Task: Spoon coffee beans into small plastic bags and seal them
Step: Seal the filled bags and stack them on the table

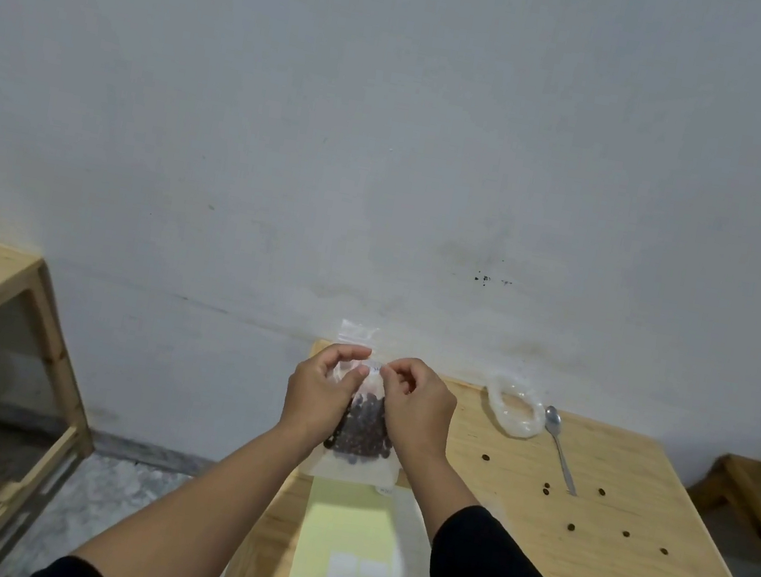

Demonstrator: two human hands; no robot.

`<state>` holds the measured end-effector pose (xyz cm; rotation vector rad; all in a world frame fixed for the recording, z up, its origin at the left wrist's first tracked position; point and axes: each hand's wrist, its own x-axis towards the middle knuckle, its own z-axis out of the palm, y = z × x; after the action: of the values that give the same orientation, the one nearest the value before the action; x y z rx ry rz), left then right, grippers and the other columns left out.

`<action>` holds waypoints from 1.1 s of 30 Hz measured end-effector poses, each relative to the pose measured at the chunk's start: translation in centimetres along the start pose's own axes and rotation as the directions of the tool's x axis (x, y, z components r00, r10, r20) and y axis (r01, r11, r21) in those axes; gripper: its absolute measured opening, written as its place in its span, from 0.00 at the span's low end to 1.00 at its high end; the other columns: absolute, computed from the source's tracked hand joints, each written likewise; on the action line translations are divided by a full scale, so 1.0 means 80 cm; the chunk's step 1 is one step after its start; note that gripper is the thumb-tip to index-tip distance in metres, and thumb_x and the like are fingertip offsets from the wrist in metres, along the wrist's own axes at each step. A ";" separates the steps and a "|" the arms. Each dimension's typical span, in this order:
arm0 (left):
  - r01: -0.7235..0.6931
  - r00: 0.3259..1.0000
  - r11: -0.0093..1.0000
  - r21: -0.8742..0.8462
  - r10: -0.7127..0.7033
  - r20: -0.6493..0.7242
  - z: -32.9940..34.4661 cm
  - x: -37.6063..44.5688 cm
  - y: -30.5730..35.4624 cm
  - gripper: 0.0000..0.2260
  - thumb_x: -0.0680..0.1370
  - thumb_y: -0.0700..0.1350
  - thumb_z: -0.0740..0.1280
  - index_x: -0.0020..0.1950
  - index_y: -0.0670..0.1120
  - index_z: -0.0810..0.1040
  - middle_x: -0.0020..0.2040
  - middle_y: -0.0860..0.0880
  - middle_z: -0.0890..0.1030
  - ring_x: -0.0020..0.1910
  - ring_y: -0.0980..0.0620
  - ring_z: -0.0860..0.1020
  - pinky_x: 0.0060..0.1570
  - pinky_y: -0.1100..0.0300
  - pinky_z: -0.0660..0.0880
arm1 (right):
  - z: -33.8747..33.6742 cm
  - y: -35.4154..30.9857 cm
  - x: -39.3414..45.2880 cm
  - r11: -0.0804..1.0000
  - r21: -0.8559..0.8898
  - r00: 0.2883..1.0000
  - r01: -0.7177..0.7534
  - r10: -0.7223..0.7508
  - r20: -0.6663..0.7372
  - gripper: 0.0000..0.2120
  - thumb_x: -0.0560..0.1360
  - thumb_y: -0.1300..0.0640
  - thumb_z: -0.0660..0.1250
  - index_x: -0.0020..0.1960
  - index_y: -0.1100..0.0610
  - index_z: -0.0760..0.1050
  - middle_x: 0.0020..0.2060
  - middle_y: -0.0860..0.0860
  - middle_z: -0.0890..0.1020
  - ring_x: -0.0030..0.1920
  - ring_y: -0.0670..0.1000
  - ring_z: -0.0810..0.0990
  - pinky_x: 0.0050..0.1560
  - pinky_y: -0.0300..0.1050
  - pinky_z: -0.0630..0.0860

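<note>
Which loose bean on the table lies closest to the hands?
The lone bean left of the spoon, nearest the right hand. The other strays lie farther right, past the spoon's handle.

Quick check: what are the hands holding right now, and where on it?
Both hands, left hand and right hand, hold one small plastic bag of coffee beans, pinching its top zip strip between fingertips. The spoon lies untouched on the table.

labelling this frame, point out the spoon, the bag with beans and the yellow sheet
spoon (559, 450): head view, on its handle
bag with beans (361, 427): head view, on the bean-filled part
yellow sheet (349, 522): head view, on its middle
</note>
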<state>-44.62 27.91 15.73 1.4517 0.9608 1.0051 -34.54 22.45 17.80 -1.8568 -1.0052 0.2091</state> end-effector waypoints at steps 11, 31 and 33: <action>-0.024 1.000 0.998 -0.055 0.023 -0.016 -0.002 0.001 0.000 0.06 0.74 0.44 0.71 0.46 0.55 0.81 0.49 0.58 0.82 0.54 0.64 0.76 0.56 0.66 0.70 | -0.003 -0.015 0.001 0.983 0.096 0.988 -0.156 0.155 0.022 0.02 0.73 0.59 0.67 0.44 0.56 0.78 0.34 0.46 0.77 0.37 0.45 0.75 0.34 0.28 0.67; 0.101 0.995 0.994 -0.038 -0.101 0.027 -0.005 0.002 -0.021 0.05 0.73 0.45 0.71 0.46 0.55 0.82 0.48 0.59 0.82 0.54 0.57 0.78 0.55 0.57 0.76 | 0.009 0.008 -0.006 0.893 0.323 0.945 -0.314 0.327 0.016 0.03 0.74 0.55 0.69 0.42 0.51 0.81 0.41 0.44 0.83 0.46 0.46 0.79 0.49 0.39 0.74; 0.117 0.993 0.993 -0.017 -0.117 -0.013 -0.001 0.003 -0.023 0.05 0.74 0.46 0.70 0.45 0.56 0.81 0.47 0.59 0.82 0.51 0.57 0.79 0.52 0.58 0.77 | 0.008 0.012 -0.007 0.894 0.323 0.948 -0.311 0.318 0.035 0.03 0.74 0.55 0.69 0.42 0.50 0.81 0.41 0.44 0.83 0.46 0.46 0.80 0.48 0.39 0.74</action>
<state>-44.65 28.36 13.91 1.3601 1.0339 0.9364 -34.75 22.30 16.51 -1.7001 -0.6056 0.5199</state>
